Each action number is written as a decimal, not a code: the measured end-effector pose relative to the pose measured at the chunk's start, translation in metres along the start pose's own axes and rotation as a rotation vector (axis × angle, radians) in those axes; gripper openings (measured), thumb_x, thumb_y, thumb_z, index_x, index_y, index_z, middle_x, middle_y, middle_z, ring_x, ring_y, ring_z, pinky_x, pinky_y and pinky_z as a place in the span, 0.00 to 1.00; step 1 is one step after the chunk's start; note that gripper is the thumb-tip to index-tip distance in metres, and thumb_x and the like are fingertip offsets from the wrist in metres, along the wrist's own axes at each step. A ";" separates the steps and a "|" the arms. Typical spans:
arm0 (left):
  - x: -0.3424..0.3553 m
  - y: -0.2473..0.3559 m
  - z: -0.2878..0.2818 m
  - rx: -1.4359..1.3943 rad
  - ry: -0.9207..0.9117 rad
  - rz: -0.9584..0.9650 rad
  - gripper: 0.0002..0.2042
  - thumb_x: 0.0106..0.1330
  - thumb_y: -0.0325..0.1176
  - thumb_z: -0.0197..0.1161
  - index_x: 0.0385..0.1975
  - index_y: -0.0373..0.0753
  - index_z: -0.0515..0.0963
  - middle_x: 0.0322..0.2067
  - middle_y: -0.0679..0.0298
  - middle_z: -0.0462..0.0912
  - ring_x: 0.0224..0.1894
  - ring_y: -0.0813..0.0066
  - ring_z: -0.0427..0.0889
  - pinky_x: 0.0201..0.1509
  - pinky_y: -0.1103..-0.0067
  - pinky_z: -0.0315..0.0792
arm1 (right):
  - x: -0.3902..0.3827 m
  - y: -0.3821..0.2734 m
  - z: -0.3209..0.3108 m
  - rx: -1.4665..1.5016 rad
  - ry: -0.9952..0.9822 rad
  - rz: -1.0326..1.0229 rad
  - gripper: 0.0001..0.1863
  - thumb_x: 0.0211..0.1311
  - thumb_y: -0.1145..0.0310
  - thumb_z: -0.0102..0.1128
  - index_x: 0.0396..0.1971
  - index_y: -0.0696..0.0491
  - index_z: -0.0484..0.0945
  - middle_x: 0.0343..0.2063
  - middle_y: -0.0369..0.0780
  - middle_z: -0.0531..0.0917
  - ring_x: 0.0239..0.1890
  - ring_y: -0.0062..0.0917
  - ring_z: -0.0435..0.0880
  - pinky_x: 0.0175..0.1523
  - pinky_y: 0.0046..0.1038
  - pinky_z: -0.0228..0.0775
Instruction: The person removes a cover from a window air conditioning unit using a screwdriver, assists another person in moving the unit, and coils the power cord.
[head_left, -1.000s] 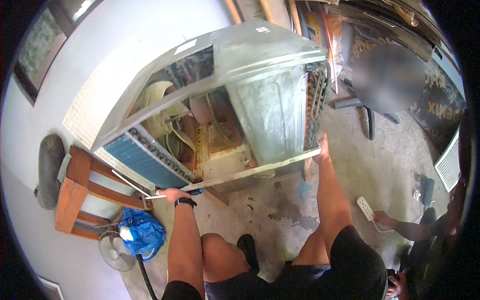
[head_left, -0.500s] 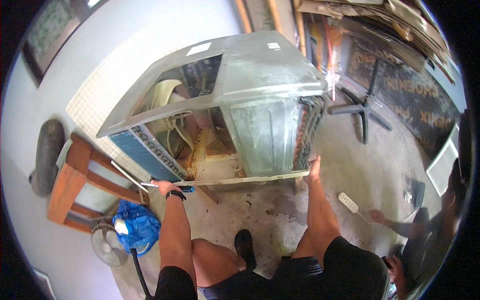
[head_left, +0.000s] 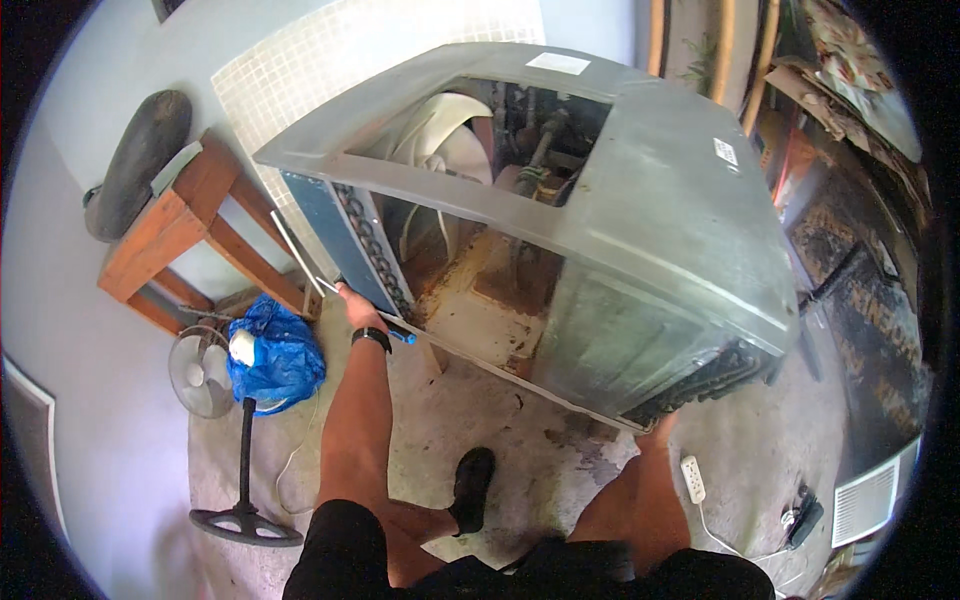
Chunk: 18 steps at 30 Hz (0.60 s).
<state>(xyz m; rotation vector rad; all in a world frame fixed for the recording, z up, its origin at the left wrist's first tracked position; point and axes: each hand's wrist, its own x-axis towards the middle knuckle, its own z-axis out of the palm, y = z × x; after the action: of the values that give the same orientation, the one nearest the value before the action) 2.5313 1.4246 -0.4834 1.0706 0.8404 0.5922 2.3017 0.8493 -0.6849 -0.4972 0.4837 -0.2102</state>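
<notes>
Surrounded by white power strip [head_left: 692, 480] on rough concrete floor [head_left: 545, 450], crinkled blue bag [head_left: 285, 350] beside wooden frame [head_left: 165, 235]. Holding boxy, rust-stained metal unit [head_left: 690, 200] straight ahead: pinching lower edge and blue-handled screwdriver [head_left: 403, 336] with left hand [head_left: 360, 308]; touching corner with right hand [head_left: 659, 430], cannot tell grip.

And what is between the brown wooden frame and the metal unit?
In the head view, a thin white rod and part of a pale gridded surface show between the frame and the unit.
</notes>
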 end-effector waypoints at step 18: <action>-0.191 -0.090 -0.042 -0.224 -0.484 -0.189 0.37 0.68 0.70 0.47 0.63 0.43 0.69 0.57 0.63 0.77 0.58 0.62 0.74 0.61 0.66 0.70 | 0.038 -0.024 0.044 -0.055 -0.421 0.198 0.31 0.71 0.40 0.46 0.62 0.48 0.72 0.57 0.41 0.79 0.57 0.37 0.77 0.62 0.45 0.70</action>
<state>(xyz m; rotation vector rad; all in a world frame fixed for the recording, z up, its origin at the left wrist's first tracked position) 2.3914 1.2649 -0.5186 0.8661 0.4317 0.2422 2.3551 0.8352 -0.6539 -0.5276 0.1246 0.0988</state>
